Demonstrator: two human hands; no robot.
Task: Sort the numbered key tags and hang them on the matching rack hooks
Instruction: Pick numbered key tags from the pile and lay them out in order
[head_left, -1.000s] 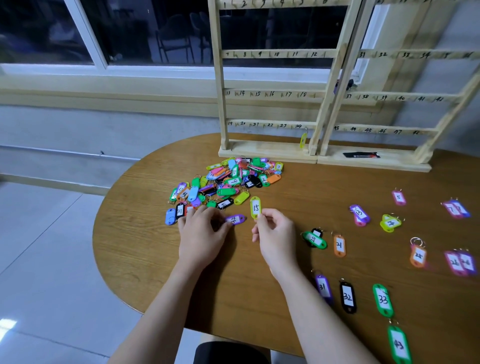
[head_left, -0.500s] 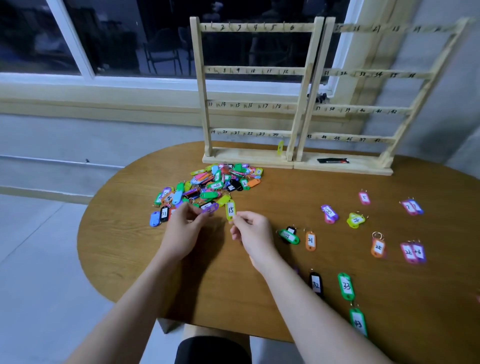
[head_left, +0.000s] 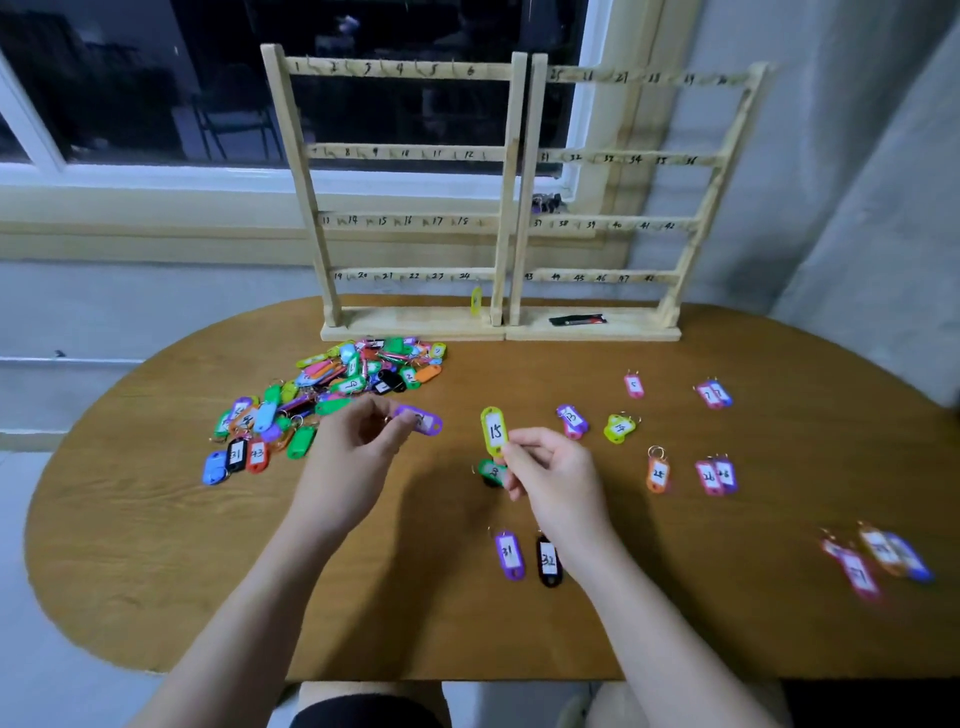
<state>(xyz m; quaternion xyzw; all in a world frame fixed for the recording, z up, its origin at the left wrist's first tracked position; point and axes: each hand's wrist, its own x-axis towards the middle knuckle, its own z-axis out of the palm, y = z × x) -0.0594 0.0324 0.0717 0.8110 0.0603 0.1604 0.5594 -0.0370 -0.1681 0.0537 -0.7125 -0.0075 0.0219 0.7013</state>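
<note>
Forearms reach in from the bottom edge over an oval wooden table (head_left: 156, 571). Nearest the person lie a purple tag marked 31 (head_left: 509, 555) and a black tag marked 32 (head_left: 548, 561), side by side just left of the right wrist. The right hand (head_left: 553, 475) pinches the lower end of a yellow-green tag marked 15 (head_left: 494, 432), held upright above the tabletop; a green tag (head_left: 490, 472) lies partly hidden under its fingers. The left hand (head_left: 353, 452) has its fingers curled round the ring of a purple tag (head_left: 422, 420) (its number is too blurred to read), which sticks out to the right.

Sorted tags are scattered to the right: an orange tag marked 25 (head_left: 658, 474), a pink and purple pair (head_left: 717, 475), a yellow tag (head_left: 620, 428) and others, some smeared by blur at the far right. Left of the hands, a heap of mixed coloured tags (head_left: 332, 389) spreads toward the rack.

At the table's far edge stand two wooden racks (head_left: 410, 156) side by side, with numbered rails. One yellow tag (head_left: 476, 300) hangs below the 24 mark. A dark flat object (head_left: 576, 320) rests on the right rack's base. A dark window (head_left: 156, 78) is behind.
</note>
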